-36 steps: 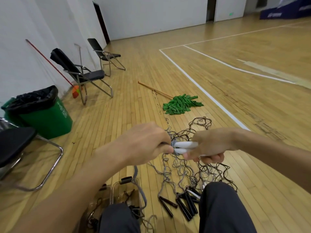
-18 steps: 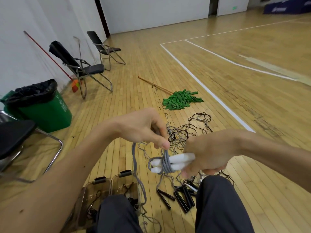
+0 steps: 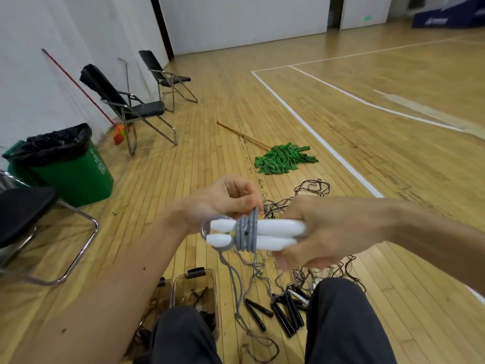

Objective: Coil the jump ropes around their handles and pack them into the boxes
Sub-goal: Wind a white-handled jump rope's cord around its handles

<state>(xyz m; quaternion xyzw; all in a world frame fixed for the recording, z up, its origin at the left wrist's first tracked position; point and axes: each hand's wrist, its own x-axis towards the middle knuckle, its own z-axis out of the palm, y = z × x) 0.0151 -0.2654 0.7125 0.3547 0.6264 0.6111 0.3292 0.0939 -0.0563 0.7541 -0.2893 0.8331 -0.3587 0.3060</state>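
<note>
While the right hand [image 3: 333, 229] is clamping the two white handles [image 3: 273, 235] side by side at frame centre, the left hand [image 3: 225, 198] is pinching the grey rope [image 3: 246, 232] just above them, fingers closed narrow on the strand. Several turns are already sitting tight around the handles near their left ends; a long tail is hanging down toward the floor [image 3: 199, 164].

Risks, as judged from here:
- The tail is trailing into the loose tangle of dark ropes [image 3: 312, 187] lying on the floor behind the hands; a snag there would be dragging other cords up with the next turn.
- The handles are smooth, glossy and rounded, so they are liable to be sliding apart or rolling under the grip if the right hand is easing off, and the coils would be slackening.
- Turns are bunching at one place; further wraps piling there could be slipping off the tapered ends.

Materials: the handles are hard plastic, cigar-shaped, tapering to blunt tips. The rope is a flexible, round, matte cord. Black handles [image 3: 286, 311] of other ropes are lying at lower centre between the knees. Two clear lidless boxes [image 3: 194, 287] with dark clasps are standing at lower centre-left, each appearing to hold some dark rope already; contents are partly hidden by a knee. The floor is varnished wood strip.
</note>
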